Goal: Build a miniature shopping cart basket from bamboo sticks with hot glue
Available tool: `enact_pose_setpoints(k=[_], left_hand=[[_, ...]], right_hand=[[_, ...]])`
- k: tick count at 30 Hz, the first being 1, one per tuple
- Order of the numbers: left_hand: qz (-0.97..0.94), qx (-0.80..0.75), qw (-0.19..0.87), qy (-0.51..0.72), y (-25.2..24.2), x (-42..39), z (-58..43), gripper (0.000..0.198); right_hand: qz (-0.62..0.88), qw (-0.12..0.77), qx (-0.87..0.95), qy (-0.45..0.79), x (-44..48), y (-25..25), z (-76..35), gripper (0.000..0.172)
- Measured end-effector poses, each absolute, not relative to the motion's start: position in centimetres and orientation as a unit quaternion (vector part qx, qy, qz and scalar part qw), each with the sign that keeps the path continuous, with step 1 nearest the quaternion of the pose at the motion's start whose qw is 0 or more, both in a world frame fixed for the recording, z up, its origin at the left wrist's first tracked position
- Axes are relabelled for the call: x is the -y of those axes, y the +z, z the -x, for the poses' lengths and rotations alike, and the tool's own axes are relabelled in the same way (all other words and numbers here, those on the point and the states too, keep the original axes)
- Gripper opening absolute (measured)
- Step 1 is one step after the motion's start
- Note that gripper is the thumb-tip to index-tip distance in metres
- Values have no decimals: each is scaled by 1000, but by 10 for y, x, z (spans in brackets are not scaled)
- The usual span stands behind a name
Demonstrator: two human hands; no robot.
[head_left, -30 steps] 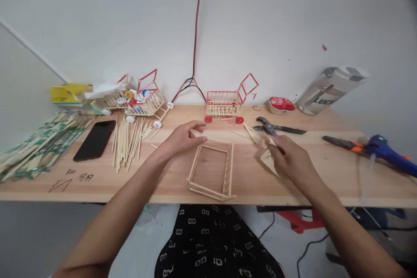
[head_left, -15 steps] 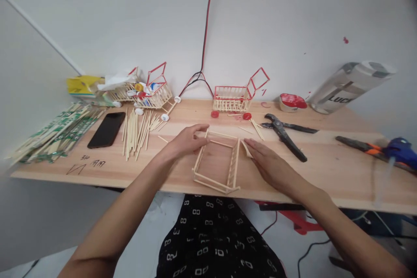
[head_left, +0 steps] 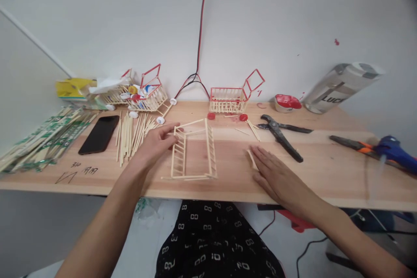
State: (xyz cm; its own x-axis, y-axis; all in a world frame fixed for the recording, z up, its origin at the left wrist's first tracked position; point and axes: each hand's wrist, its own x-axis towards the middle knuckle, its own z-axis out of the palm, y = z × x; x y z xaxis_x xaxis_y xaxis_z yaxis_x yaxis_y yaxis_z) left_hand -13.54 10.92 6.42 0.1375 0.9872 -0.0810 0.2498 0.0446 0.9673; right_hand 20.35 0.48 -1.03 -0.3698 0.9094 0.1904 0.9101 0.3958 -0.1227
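My left hand (head_left: 159, 142) pinches the upper left corner of a rectangular stick frame (head_left: 209, 152) between thumb and fingers. Pale wooden sticks form the frame, with short rungs along its left and right sides; it stands tilted above the table near the front edge. To its right, apart from the frame, my right hand (head_left: 273, 173) lies low over the tabletop, palm down. A small, thin beige sheet (head_left: 252, 159), curved at its edge, is held under its fingers; most of the sheet is hidden.
Behind stands a small stick cart (head_left: 228, 99) with red trim. Loose sticks (head_left: 130, 137), a phone (head_left: 99, 134) and wrapped chopsticks (head_left: 52, 134) lie left. Black pliers (head_left: 282, 135), a red-stained cup (head_left: 287, 103), a bottle (head_left: 339, 87) and a blue-handled tool (head_left: 391, 150) are right.
My left hand has moved left with the stick frame, which has turned and now shows its rungs on both sides. My right hand with the beige sheet is now farther from the frame.
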Motion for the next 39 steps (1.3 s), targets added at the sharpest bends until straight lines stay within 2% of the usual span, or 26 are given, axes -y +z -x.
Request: enact_pose_setpoints(k=[4, 10, 15, 19, 23, 29, 33, 36, 39], left_hand=[[-527, -556, 488, 419, 71, -107, 153, 59], [-503, -592, 423, 466, 88, -100, 175, 47], [-494, -614, 375, 487, 106, -101, 181, 41], [-498, -606, 377, 493, 112, -107, 177, 42], [-502, -583, 402, 496, 107, -111, 173, 46], [-515, -561, 429, 486, 102, -113, 159, 51], [-535, -544, 456, 458, 92, -118, 140, 55], [-554, -537, 470, 429, 81, -123, 124, 62], [-570, -531, 479, 405, 73, -126, 111, 62]], right_hand=[[570, 136, 810, 16, -43, -14, -180, 71], [506, 123, 848, 102, -87, 1, -105, 78], [446, 95, 876, 158, -85, 21, -72, 76], [377, 69, 904, 191, -61, 24, -69, 76], [350, 86, 920, 155, -52, 13, -75, 73], [458, 107, 881, 54, -81, -2, -127, 66], [525, 99, 845, 18, -85, -7, -168, 68], [533, 143, 834, 10, -83, 4, -183, 64], [536, 259, 803, 33, -85, 23, -180, 57]])
